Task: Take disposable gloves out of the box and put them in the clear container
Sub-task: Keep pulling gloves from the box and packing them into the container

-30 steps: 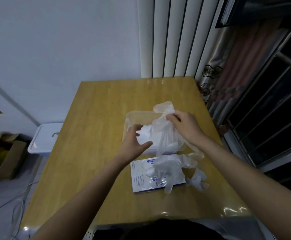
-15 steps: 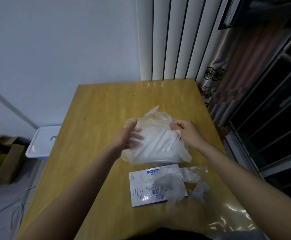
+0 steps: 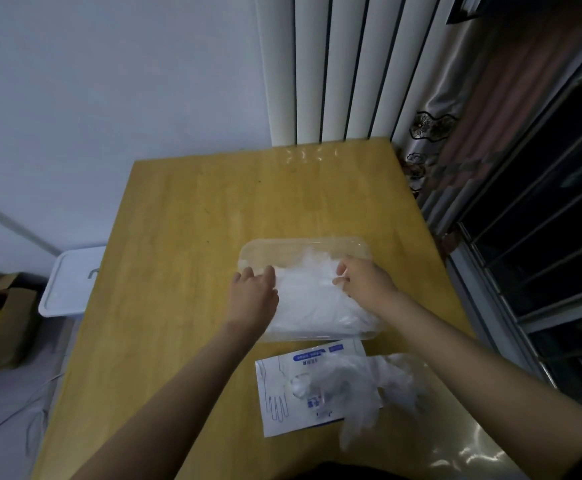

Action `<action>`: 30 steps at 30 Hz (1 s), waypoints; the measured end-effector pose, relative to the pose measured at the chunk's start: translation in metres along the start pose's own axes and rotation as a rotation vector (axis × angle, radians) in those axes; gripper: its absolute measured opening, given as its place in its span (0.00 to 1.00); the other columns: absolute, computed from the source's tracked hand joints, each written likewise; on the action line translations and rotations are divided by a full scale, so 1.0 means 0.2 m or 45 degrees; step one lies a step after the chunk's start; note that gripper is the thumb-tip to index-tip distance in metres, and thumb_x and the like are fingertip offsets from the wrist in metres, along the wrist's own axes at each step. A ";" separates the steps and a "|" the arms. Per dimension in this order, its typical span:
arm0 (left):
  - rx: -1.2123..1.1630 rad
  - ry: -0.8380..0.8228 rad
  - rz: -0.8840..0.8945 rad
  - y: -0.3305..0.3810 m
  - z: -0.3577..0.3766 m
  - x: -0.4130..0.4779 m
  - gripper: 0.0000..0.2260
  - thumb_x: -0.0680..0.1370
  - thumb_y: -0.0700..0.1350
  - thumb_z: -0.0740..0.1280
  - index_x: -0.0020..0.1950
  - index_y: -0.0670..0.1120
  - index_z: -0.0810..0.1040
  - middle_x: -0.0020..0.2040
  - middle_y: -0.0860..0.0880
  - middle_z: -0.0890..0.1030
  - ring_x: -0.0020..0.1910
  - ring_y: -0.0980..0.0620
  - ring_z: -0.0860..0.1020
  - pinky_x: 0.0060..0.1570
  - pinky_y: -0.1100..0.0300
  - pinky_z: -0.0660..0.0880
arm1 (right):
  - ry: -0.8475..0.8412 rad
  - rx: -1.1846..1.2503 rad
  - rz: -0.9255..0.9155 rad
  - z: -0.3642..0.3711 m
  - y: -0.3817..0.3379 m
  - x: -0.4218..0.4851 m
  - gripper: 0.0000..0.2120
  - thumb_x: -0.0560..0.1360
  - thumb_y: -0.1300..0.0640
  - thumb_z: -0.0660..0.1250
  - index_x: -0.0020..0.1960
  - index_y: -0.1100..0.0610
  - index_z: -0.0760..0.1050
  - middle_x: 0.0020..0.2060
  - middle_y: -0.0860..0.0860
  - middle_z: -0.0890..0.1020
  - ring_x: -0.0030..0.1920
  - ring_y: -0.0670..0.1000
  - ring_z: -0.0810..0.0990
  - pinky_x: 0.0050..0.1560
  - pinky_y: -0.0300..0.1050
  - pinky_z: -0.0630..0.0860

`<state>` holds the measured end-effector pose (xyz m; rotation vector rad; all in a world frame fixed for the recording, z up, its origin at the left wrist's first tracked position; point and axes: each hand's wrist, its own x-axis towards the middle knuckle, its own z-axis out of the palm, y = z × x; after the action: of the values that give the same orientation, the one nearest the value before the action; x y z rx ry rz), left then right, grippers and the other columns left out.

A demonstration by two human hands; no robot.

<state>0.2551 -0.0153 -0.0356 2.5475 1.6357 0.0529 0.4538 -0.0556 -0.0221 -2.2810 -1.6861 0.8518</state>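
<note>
Half a second after being held up in the air, the bundle of translucent white disposable gloves (image 3: pixel 312 301) now sits down inside the clear rectangular plastic container (image 3: pixel 300 242), with both hands lowered after it. The left hand (image 3: pixel 255 289) rests on the bundle's left edge, its fingers bent down into the plastic and their tips hidden, so it cannot be told whether they press or grip. The right hand (image 3: pixel 365 282) is on the bundle's right side, fingers curled and pinching the film. The container stands on a yellow wooden bench (image 3: pixel 178 237). Just in front of it lies the flat white-and-blue glove box (image 3: pixel 279 393), with loose translucent gloves (image 3: pixel 365 386) spilling over its right half onto the bench. On the floor at far left is a brown cardboard box (image 3: pixel 2 317), then a white lidded plastic bin (image 3: pixel 71 282) beside the bench. Behind are a pale wall (image 3: pixel 109 81), white vertical slats (image 3: pixel 317 64), a patterned grey-brown curtain (image 3: pixel 456 109) and a dark window frame (image 3: pixel 559 202).
</note>
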 end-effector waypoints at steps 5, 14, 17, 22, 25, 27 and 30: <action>0.315 -0.097 0.134 0.00 0.10 0.05 0.18 0.80 0.40 0.55 0.71 0.43 0.60 0.56 0.46 0.81 0.60 0.45 0.70 0.57 0.55 0.63 | 0.080 -0.189 -0.100 0.02 -0.04 0.05 0.15 0.79 0.62 0.61 0.65 0.59 0.66 0.60 0.55 0.74 0.58 0.56 0.74 0.51 0.47 0.73; 0.166 0.092 0.252 -0.01 0.11 0.06 0.17 0.70 0.41 0.73 0.55 0.41 0.74 0.34 0.48 0.81 0.34 0.48 0.78 0.35 0.57 0.70 | -0.307 -0.465 -0.548 0.19 -0.12 -0.01 0.18 0.80 0.63 0.58 0.69 0.55 0.67 0.62 0.53 0.74 0.59 0.54 0.75 0.53 0.48 0.71; -0.032 0.271 0.366 -0.02 0.11 0.05 0.16 0.64 0.36 0.77 0.45 0.44 0.74 0.29 0.49 0.77 0.26 0.49 0.74 0.27 0.57 0.68 | -0.377 -0.557 -0.411 0.21 -0.08 0.04 0.27 0.80 0.62 0.58 0.76 0.53 0.55 0.69 0.55 0.66 0.62 0.57 0.73 0.57 0.52 0.72; -0.020 0.214 0.352 -0.06 0.10 0.06 0.27 0.65 0.34 0.76 0.60 0.45 0.71 0.34 0.49 0.79 0.30 0.49 0.75 0.31 0.57 0.72 | -0.359 -0.667 -0.296 0.24 -0.07 0.08 0.30 0.80 0.60 0.59 0.77 0.55 0.48 0.72 0.59 0.58 0.62 0.60 0.72 0.56 0.52 0.73; 0.332 -0.139 0.256 -0.06 0.12 0.06 0.35 0.71 0.37 0.70 0.75 0.44 0.58 0.46 0.47 0.80 0.46 0.48 0.76 0.51 0.56 0.71 | -0.365 -0.657 -0.212 0.27 -0.06 0.10 0.31 0.80 0.60 0.58 0.77 0.57 0.46 0.73 0.59 0.57 0.63 0.60 0.71 0.56 0.52 0.72; 0.496 -0.240 0.239 -0.04 0.14 0.06 0.39 0.75 0.38 0.66 0.77 0.42 0.43 0.57 0.44 0.75 0.57 0.46 0.72 0.61 0.56 0.65 | -0.382 -0.613 -0.168 0.28 -0.05 0.12 0.32 0.80 0.58 0.59 0.77 0.58 0.46 0.73 0.58 0.58 0.63 0.60 0.71 0.55 0.52 0.71; 0.578 -0.222 0.164 0.00 0.11 0.08 0.42 0.73 0.38 0.67 0.77 0.40 0.40 0.60 0.42 0.67 0.57 0.46 0.69 0.57 0.57 0.66 | -0.426 -0.531 -0.124 0.25 -0.06 0.13 0.28 0.81 0.56 0.59 0.76 0.58 0.51 0.71 0.59 0.61 0.63 0.60 0.72 0.58 0.53 0.72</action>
<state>0.2640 -0.0037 -0.0575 2.8719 1.5589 -0.5766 0.4221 -0.0379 -0.0664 -2.3804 -2.2896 0.9811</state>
